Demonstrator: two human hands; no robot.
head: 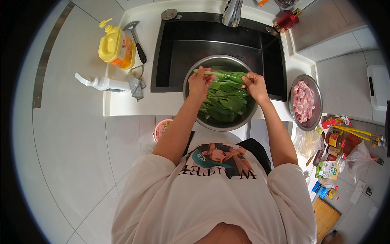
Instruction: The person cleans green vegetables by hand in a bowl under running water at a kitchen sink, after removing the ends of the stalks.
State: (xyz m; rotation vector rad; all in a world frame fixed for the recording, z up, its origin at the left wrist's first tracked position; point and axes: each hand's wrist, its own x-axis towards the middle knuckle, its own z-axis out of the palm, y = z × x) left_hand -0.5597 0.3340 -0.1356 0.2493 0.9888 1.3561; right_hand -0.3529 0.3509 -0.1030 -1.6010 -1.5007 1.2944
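Note:
Between my two hands, a wet leafy green stalk (227,75) is stretched sideways. My left hand (199,81) pinches its pale stem end, while my right hand (255,85) grips the leaf end. Both hands are over a round stainless steel basin (225,126), which rests on the front edge of the black sink (213,48). More leafy greens (227,105) fill the basin under the held stalk. Part of the basin's left side is hidden by my left hand and forearm.
Raw meat pieces (302,102) fill a steel bowl (320,106) at right. A yellow pump jug (117,48), a ladle (137,42), a white spray bottle (105,84) and a grey cloth (136,87) are at left. The faucet (232,13) overhangs the sink's back edge.

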